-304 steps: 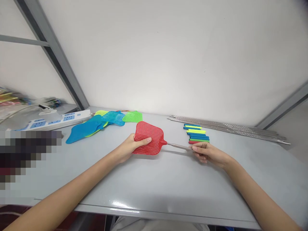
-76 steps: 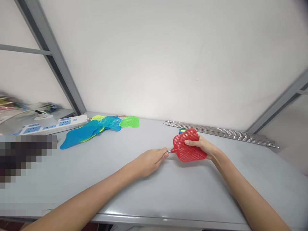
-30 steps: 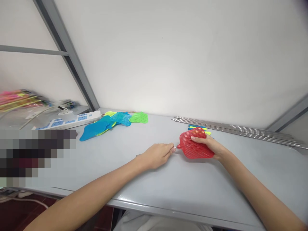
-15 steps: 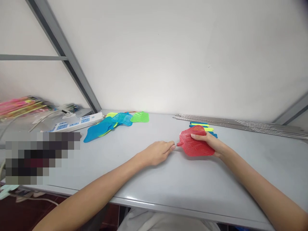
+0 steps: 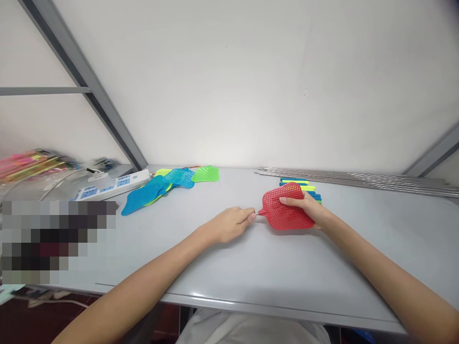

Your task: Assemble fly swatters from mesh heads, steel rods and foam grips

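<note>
Holding red fly-swatter head (image 5: 289, 212) at the view's four o'clock, over grey table (image 5: 272, 263).
Clamping it in right hand (image 5: 311, 207), with thumb on top; gripping metal shaft (image 5: 257, 213) in left hand (image 5: 231, 225) at the head's nine o'clock. From there, noting coloured tubes (image 5: 307, 188) toward one, silver rods (image 5: 358, 180) toward two, blue swatter heads (image 5: 145, 195) toward ten.

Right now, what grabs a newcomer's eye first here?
The red mesh paddle, right of centre, its flat face in the right hand and its metal stem in the left hand. Then the cluster of blue, yellow and green paddles, back left, and long metal rods near the wall, back right.
</note>
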Demonstrator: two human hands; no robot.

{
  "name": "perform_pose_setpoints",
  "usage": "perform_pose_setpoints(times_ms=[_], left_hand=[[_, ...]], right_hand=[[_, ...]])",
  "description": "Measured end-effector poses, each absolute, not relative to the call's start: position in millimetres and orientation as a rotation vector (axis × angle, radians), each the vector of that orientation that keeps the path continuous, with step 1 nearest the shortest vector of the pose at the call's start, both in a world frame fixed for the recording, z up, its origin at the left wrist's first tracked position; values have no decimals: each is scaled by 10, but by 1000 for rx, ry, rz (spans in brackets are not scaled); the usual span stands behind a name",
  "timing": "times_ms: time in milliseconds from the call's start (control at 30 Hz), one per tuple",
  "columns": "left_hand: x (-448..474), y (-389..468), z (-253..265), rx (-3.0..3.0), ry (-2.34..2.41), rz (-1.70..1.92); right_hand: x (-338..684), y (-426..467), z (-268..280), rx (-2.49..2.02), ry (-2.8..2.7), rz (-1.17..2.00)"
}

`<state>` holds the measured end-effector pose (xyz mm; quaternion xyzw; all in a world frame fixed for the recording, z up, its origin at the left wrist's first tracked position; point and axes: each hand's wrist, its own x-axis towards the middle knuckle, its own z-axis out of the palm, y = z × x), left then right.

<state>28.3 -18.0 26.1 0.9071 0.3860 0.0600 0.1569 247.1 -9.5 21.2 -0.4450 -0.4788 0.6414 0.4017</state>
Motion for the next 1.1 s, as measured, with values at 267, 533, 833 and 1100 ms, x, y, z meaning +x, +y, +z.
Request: perform_pose_setpoints(times_ms=[267, 533, 833, 1100], left_hand=[[278, -191, 310, 2534, 1006, 244], [301, -241, 262, 2435, 973, 246], [329, -302, 205, 2564, 1098, 162], [364, -373, 164, 2878, 1220, -8]], right_hand=[[2477, -114, 250, -1146, -1247, 1568], [2481, -111, 214, -1116, -1302, 1582], [2492, -103, 144, -1104, -1236, 1690], [2445, -106, 93, -1150, -1115, 1760]])
